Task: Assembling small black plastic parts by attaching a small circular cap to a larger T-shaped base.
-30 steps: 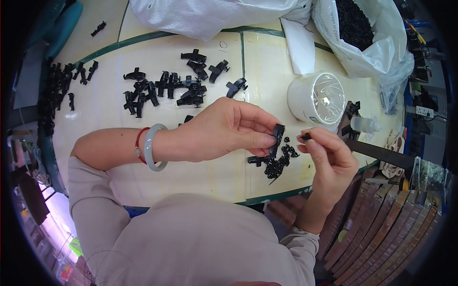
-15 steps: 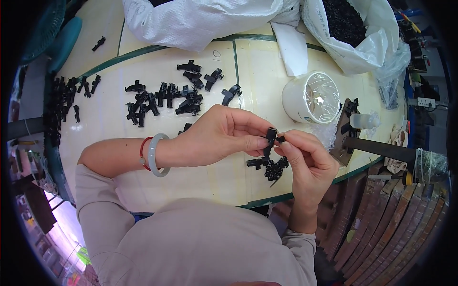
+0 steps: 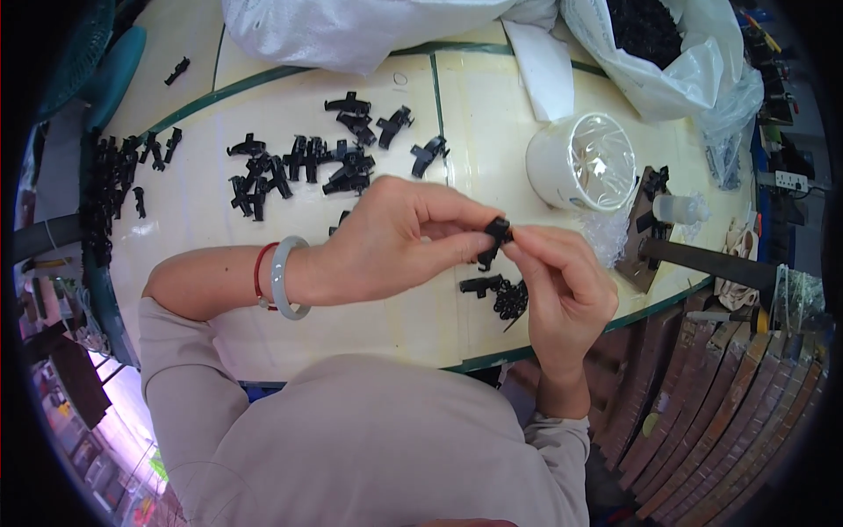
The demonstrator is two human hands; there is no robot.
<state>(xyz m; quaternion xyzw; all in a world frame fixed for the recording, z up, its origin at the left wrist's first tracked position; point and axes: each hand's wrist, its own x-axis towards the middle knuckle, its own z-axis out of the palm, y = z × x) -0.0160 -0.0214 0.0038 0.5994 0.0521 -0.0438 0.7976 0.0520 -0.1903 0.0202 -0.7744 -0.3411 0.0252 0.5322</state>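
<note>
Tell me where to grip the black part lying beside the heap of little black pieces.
Pinch the black part near its left end, likely best from the left: it lies roughly left to right, and the heap sits close by its right end.

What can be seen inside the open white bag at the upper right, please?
Many small black pieces show in the mouth of the white bag. What lies beneath them is covered.

Workshop — clustered black parts (image 3: 313, 161) on worktable (image 3: 474, 158) — open bulk bag (image 3: 659, 101).
</note>
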